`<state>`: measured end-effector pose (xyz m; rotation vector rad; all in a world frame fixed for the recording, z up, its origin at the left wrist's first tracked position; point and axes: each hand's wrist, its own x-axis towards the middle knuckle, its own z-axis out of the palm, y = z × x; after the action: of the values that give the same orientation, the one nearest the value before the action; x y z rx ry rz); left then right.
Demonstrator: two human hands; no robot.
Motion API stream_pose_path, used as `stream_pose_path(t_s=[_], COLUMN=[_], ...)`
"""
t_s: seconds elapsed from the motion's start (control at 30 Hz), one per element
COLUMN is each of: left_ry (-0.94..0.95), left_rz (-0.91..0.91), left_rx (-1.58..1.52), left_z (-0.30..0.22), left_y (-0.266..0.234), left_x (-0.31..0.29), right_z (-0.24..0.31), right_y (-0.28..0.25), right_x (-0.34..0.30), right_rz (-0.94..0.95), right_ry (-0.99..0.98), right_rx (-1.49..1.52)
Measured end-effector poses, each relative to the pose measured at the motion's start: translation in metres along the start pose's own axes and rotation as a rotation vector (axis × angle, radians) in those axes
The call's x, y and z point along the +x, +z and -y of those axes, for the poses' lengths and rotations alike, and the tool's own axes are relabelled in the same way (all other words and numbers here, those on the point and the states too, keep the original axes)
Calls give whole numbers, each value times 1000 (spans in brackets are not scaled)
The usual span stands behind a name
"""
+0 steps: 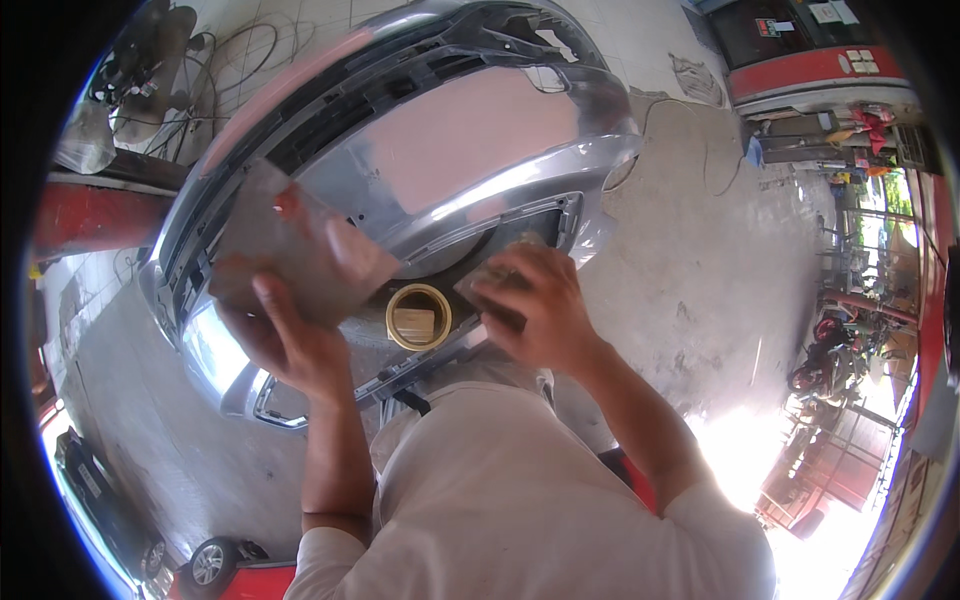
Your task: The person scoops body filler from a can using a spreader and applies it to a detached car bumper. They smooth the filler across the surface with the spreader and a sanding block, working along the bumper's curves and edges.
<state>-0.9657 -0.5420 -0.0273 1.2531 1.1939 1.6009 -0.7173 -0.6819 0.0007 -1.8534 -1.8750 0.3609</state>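
Observation:
My left hand [300, 345] grips a flat greyish sheet [290, 250] by its lower edge, with the thumb on top. A pinkish smear and a small red-orange blob lie on the sheet. My right hand [540, 305] is closed round something I cannot make out; a thin grey edge and a dull tuft show past its fingers. Both hands are over a large silver car bumper [560, 165] with pink filler patches [470, 135]. Between them is a yellow-rimmed round container [445, 318] with a tan block [414, 326] inside.
A red beam-like structure [100, 220] stands at the left. A hose [725, 180] lies on the concrete floor [690, 270] at right. Shelves with clutter [850, 140] and a motorcycle [820, 360] line the far right. A wheel [209, 565] and a dark car [100, 500] are at lower left.

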Motion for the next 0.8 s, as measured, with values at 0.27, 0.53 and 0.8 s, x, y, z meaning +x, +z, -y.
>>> stream_pose_path(t_s=[0.27, 0.53, 0.8], left_ry=[-339, -368, -419], left_rz=[-321, -256, -266], left_rx=[-83, -8, -104], left_z=[67, 100, 101], left_y=[-22, -27, -19], left_x=[36, 24, 24], right_z=[-50, -67, -62], right_y=[19, 44, 34], right_x=[40, 42, 19], right_rz=[-75, -113, -72], right_ry=[77, 108, 138], right_rx=[-145, -117, -117])
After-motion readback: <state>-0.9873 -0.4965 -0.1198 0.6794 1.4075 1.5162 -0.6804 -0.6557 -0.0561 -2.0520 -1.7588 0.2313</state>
